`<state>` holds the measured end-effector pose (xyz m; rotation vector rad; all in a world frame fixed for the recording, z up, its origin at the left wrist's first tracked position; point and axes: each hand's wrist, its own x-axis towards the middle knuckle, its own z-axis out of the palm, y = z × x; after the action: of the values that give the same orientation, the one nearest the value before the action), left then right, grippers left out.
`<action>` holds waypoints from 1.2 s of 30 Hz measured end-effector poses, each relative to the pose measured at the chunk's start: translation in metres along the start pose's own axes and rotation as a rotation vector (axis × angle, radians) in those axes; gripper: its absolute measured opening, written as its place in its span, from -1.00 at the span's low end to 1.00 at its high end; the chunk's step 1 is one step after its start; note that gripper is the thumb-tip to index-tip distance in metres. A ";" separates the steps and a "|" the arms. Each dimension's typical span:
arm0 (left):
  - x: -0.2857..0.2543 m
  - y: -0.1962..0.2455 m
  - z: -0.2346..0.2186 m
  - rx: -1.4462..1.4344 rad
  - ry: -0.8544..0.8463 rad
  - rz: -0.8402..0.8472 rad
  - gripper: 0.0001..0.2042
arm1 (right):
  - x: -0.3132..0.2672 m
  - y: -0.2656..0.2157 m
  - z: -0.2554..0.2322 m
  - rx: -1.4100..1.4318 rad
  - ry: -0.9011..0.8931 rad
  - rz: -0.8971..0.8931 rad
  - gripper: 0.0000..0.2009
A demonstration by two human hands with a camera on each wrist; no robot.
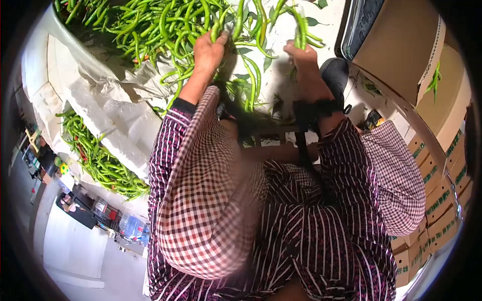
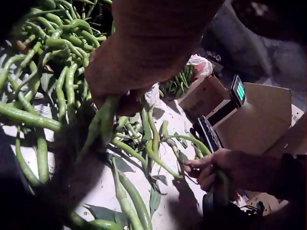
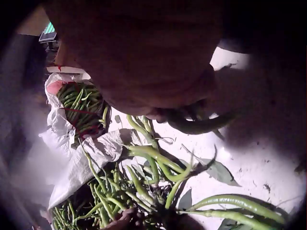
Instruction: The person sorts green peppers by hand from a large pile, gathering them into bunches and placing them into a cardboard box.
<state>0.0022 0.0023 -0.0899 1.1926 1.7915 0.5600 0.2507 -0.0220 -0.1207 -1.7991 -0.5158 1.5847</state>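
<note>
Long green peppers (image 1: pixel 302 34) held over a white surface (image 1: pixel 331 30)

The left hand (image 1: pixel 208 54) has a narrow grip, thumb and fingers closed round at least one green pepper; the exact count is hidden. It is beside the near right side of a large pepper heap (image 1: pixel 145 30), which covers the far left part of the white surface. The right hand (image 1: pixel 304 59), nearer the surface's right edge, has its grip closed on a few peppers that point away from the person. The two hands are apart, and loose peppers (image 1: pixel 253 83) lie on the surface between them, running toward its near edge. Green leaves (image 1: pixel 312 21) are scattered among these.

Crumpled white sacking (image 1: pixel 115 115) lies along the surface's left edge, and beyond it sits another lot of green peppers (image 1: pixel 100 160). Past the right edge stands an open cardboard box (image 1: pixel 401 45), with a dark shoe (image 1: pixel 335 75) close to the right forearm. Farther right are stacked cartons (image 1: pixel 439 200) with green print. In the left wrist view, a device with a lit green display (image 2: pixel 238 90) stands by the cardboard. A black strap (image 1: pixel 321 108) circles the right wrist, and checked cloth (image 1: pixel 206 220) covers the person's knees.
</note>
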 end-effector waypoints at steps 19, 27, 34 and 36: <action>0.022 0.024 0.024 0.178 0.159 0.089 -0.71 | 0.059 -0.066 0.075 -1.027 0.090 -0.300 -0.66; 0.019 0.052 0.016 -0.704 -0.063 -0.323 -0.83 | 0.063 -0.079 0.006 -0.292 -0.222 0.078 -0.77; 0.020 0.052 0.045 -0.446 -0.179 -0.150 -0.78 | 0.034 -0.057 -0.035 0.237 -0.191 0.045 -0.67; 0.027 0.042 0.065 0.208 -0.024 0.336 -0.72 | 0.017 -0.055 -0.030 0.131 -0.232 -0.004 -0.66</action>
<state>0.0746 0.0379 -0.1025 1.6544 1.6693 0.5554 0.2908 0.0207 -0.0924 -1.5257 -0.5080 1.7930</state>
